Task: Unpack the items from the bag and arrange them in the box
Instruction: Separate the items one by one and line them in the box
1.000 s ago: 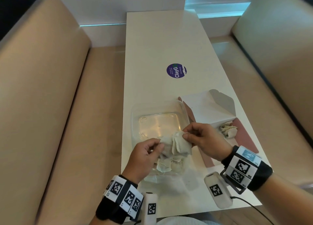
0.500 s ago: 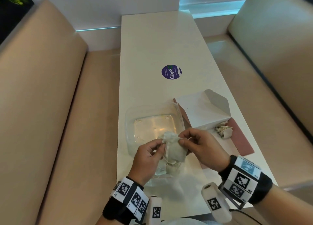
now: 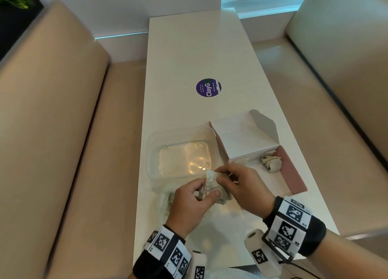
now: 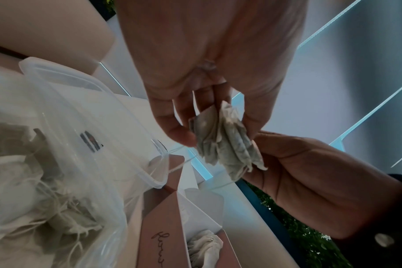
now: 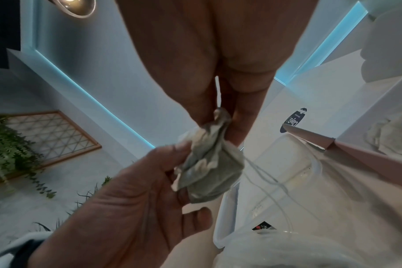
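A crumpled bundle of pale tea bags (image 3: pixel 211 184) (image 4: pixel 227 143) (image 5: pixel 209 159) hangs just above the table's near end, thin strings trailing from it. My left hand (image 3: pixel 206 187) (image 4: pixel 218 134) pinches its near side with thumb and fingers. My right hand (image 3: pixel 220 178) (image 5: pixel 223 125) pinches its top. Under my left hand lies a clear plastic bag (image 3: pixel 165 201) (image 4: pixel 46 190) holding more tea bags. To the right the pink and white carton box (image 3: pixel 291 173) (image 4: pixel 163 235) stands open, with a few tea bags (image 3: pixel 270 162) inside.
An empty clear plastic tub (image 3: pixel 151 152) sits just beyond my hands, touching the carton's left side. A purple round sticker (image 3: pixel 208 87) marks the white table's middle. Beige bench seats (image 3: pixel 63 131) run along both long sides, and a wall closes the far end.
My hands have drawn closer together and toward me. The tea bags, spread loosely a second ago, are now bunched into a tight bundle between them.
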`<state>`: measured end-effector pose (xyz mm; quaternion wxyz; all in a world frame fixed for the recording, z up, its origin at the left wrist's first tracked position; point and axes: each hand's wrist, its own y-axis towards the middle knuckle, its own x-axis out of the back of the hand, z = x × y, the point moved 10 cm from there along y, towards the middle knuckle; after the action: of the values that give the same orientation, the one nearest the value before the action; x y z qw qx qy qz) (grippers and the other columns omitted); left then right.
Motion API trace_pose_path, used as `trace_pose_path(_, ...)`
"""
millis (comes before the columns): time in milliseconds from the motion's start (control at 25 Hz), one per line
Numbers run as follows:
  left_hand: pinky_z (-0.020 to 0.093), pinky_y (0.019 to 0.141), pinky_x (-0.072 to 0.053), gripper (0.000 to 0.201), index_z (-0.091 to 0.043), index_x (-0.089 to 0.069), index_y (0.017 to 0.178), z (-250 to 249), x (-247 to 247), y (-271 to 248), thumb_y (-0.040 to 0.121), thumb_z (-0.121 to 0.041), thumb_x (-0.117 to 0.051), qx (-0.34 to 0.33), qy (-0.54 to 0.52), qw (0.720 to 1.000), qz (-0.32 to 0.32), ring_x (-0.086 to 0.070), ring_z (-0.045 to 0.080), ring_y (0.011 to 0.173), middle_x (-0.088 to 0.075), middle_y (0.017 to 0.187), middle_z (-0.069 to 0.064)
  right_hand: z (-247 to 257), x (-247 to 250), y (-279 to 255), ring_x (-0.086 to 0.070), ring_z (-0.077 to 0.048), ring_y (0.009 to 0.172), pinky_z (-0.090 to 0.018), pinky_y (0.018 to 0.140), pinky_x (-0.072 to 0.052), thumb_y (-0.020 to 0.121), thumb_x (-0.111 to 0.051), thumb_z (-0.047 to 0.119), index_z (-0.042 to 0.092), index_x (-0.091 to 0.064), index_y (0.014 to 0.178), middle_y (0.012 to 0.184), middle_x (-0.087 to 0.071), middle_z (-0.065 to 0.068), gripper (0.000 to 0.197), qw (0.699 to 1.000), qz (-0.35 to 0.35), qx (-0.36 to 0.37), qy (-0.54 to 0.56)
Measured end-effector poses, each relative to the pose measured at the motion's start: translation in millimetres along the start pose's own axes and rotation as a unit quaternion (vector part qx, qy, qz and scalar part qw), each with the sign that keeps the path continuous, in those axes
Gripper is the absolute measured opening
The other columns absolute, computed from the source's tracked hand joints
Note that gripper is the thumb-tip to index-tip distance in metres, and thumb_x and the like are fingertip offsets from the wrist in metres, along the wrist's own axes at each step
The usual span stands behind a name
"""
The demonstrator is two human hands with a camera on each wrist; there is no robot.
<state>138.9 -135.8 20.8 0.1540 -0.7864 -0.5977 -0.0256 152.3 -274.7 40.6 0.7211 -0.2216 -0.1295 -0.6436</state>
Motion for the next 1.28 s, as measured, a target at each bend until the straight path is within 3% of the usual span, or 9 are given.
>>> trace_pose_path(160,0.038,0.072,-0.058,0.014,-0.033,-0.072,0.088,-1,-8,1,0.080,-0.021,-0.075,0.000,0.026,1.000,-0.008,-0.069,0.013,0.073,-0.074,0.082,-0.007,-8,1,0,-0.058,-0.007,0.089,-0.019,0.076,-0.051,0.083,-0.067,0.023,0.024,-0.062,0.111,0.100,-0.058,0.004,0.029,0.998,0.058,0.011,-0.009)
trace_pose_path(240,0.036,0.071,-0.057,0.016,-0.035,-0.072,0.087,-1,-12,1,0.080,-0.021,-0.075,-0.002,0.034,0.999,-0.006,-0.069,0.012,0.073,-0.074,0.082,-0.008,-11,3,0,-0.055,-0.006,0.094,-0.018,0.076,-0.050,0.081,-0.070,0.023,0.029,-0.061,0.105,0.104,-0.053,0.006,0.026,0.998,0.065,0.020,-0.014)
trace_pose_path(360,0.035,0.073,-0.058,0.017,-0.036,-0.072,0.089,5,-18,4,0.077,-0.026,-0.076,0.010,0.028,1.000,-0.007,-0.070,0.011,0.076,-0.074,0.084,-0.010,-11,10,2,-0.055,-0.009,0.085,-0.020,0.071,-0.049,0.080,-0.071,0.019,0.029,-0.058,0.086,0.094,-0.056,0.004,0.016,0.997,0.053,0.055,-0.031)
trace_pose_path(560,0.026,0.072,-0.056,0.018,-0.045,-0.069,0.084,25,-12,7,0.078,-0.031,-0.077,0.057,0.033,0.997,-0.041,-0.069,0.011,0.078,-0.073,0.086,-0.017,-27,28,0,-0.060,-0.008,0.078,-0.022,0.071,-0.049,0.084,-0.066,0.016,0.031,-0.057,0.079,0.081,-0.064,0.009,0.018,0.996,0.085,0.024,-0.001)
trace_pose_path(760,0.012,0.068,-0.049,0.025,-0.041,-0.066,0.087,44,-4,5,0.085,-0.016,-0.069,0.084,0.084,0.991,-0.057,-0.065,0.004,0.077,-0.070,0.097,-0.015,-79,92,12,-0.050,-0.013,0.079,-0.021,0.073,-0.038,0.085,-0.064,0.014,0.027,-0.052,0.075,0.085,-0.051,0.009,0.020,0.988,-0.016,-0.047,-0.149)
trace_pose_path(880,0.022,0.065,-0.052,0.029,-0.042,-0.066,0.084,49,-8,6,0.086,-0.013,-0.067,0.093,0.085,0.991,-0.046,-0.063,0.013,0.068,-0.073,0.090,-0.005,-124,69,7,-0.049,-0.022,0.079,-0.025,0.069,-0.036,0.090,-0.052,0.017,0.030,-0.041,0.074,0.084,-0.049,0.003,0.024,0.946,0.095,-0.136,-0.278)
trace_pose_path(1000,0.018,0.070,-0.053,0.030,-0.043,-0.066,0.082,48,-14,8,0.087,-0.013,-0.067,0.089,0.088,0.992,-0.022,-0.067,0.008,0.080,-0.070,0.091,-0.016,-132,25,-7,-0.048,-0.021,0.077,-0.027,0.066,-0.036,0.094,-0.044,0.019,0.017,-0.047,0.097,0.090,-0.052,-0.002,0.004,0.931,0.181,-0.146,-0.280)
trace_pose_path(1160,0.017,0.077,-0.048,0.030,-0.043,-0.065,0.083,48,-13,8,0.086,-0.014,-0.067,0.090,0.097,0.991,-0.002,-0.062,0.000,0.083,-0.067,0.093,-0.021,-124,0,-4,-0.049,-0.023,0.079,-0.029,0.068,-0.037,0.094,-0.042,0.019,0.014,-0.045,0.100,0.092,-0.053,-0.003,0.009,0.941,0.190,-0.137,-0.243)
trace_pose_path(1280,0.008,0.067,-0.044,0.025,-0.038,-0.067,0.086,47,-9,6,0.087,-0.013,-0.066,0.090,0.103,0.991,0.002,-0.055,-0.003,0.064,-0.068,0.088,-0.019,-122,-11,0,-0.048,-0.023,0.078,-0.029,0.067,-0.036,0.093,-0.041,0.020,0.017,-0.043,0.095,0.095,-0.057,-0.007,0.003,0.942,0.194,-0.124,-0.244)
